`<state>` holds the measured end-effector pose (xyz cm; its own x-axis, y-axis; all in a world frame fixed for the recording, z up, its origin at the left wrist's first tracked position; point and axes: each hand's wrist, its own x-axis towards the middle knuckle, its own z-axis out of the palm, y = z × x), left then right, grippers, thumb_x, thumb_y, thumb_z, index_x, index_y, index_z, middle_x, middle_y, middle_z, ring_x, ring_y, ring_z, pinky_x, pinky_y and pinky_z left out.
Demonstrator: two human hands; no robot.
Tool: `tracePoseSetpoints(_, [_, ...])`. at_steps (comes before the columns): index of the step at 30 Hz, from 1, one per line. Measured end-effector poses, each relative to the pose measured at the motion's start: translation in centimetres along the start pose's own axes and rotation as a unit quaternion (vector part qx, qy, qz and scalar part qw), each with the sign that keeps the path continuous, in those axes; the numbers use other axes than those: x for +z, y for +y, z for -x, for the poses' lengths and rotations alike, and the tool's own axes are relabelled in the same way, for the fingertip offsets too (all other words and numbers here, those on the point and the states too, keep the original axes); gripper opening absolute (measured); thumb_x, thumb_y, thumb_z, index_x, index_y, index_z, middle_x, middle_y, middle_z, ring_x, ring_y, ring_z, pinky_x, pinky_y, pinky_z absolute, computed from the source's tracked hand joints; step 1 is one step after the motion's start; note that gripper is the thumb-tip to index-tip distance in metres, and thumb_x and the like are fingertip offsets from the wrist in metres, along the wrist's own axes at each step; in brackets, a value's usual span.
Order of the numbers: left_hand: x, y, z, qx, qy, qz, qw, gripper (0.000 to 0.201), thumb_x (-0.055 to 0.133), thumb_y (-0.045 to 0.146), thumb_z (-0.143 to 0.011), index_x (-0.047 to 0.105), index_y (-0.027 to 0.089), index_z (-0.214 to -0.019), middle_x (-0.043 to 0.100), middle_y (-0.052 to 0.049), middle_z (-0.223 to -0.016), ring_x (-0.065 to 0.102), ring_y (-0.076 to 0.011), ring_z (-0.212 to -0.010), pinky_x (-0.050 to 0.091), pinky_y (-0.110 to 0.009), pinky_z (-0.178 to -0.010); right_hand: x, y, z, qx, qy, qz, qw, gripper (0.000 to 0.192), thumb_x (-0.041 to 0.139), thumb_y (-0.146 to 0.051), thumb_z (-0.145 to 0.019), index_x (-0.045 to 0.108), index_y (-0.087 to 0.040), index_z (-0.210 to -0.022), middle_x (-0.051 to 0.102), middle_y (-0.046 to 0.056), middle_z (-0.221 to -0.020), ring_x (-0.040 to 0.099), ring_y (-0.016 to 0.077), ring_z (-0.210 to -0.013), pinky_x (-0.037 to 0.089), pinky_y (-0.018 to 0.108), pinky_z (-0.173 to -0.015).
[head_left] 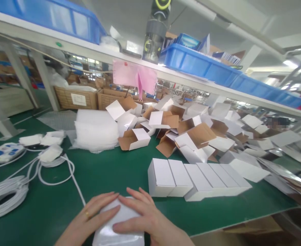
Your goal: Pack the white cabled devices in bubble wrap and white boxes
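Observation:
A small white box (122, 238) lies at the bottom of the view, its top partly covered by my fingers. My left hand (92, 215) grips it from the left, with a ring on one finger. From the right, my right hand (142, 215) presses over the top and side of the same box, its thumb lying across the upper face. The box's lower edge is cut off by the frame. To the right stands a row of several closed white boxes (163, 174), side by side.
Open white cartons with brown insides (195, 136) pile up at the back right. A stack of white foam sheets (95, 130) stands behind my hands. White coiled cables (8, 194) and a power strip (5, 152) lie left. Blue bins (199, 63) sit on the shelf above.

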<state>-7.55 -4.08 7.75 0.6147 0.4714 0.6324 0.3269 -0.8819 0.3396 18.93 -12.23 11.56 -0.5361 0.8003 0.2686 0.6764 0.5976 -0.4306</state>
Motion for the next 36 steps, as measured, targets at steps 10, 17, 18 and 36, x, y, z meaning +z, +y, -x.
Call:
tracePoseSetpoints(10, [-2.7,2.3,-2.8,0.067,-0.14,-0.052,0.987,0.069,0.079,0.04,-0.087,0.049,0.019,-0.146,0.06,-0.016,-0.145,0.058,-0.0302,-0.132,0.055,-0.045,-0.108,1.5,0.4,-0.3,-0.035,0.104,-0.077,0.991,0.041,0.078,-0.035,-0.089,0.066,-0.029,-0.128,0.052,0.008,-0.154,0.042,0.0255,-0.146,0.038,0.045,-0.119])
tracePoseSetpoints(17, [-3.1,3.6,-3.8,0.088,-0.156,-0.116,0.977,0.075,0.09,0.031,-0.075,0.055,0.01,-0.138,0.066,-0.019,-0.136,0.066,-0.0336,-0.12,0.06,-0.046,-0.099,0.5,0.3,-0.2,-0.041,0.074,-0.102,0.991,0.049,0.072,-0.031,-0.094,0.058,-0.036,-0.141,0.05,0.006,-0.156,0.041,0.0251,-0.147,0.04,0.047,-0.118])
tracePoseSetpoints(18, [-3.1,3.7,-3.7,0.077,-0.153,-0.112,0.979,0.075,0.089,0.029,-0.076,0.054,0.011,-0.14,0.066,-0.018,-0.137,0.066,-0.0329,-0.121,0.06,-0.046,-0.101,0.2,0.2,-0.3,-0.039,0.064,-0.094,0.993,0.047,0.068,-0.03,-0.097,0.058,-0.036,-0.142,0.049,0.006,-0.157,0.039,0.0248,-0.149,0.04,0.047,-0.118])
tracePoseSetpoints(36, [-0.6,3.4,-1.2,0.018,-0.042,-0.081,0.996,0.057,0.045,0.002,-0.093,0.053,0.024,-0.145,0.052,-0.011,-0.152,0.048,-0.0272,-0.142,0.054,-0.04,-0.108,5.5,-0.4,0.2,-0.047,0.258,0.196,0.945,0.037,0.058,-0.015,-0.095,0.064,-0.021,-0.13,0.072,0.012,-0.127,0.062,0.0268,-0.125,0.047,0.045,-0.106])
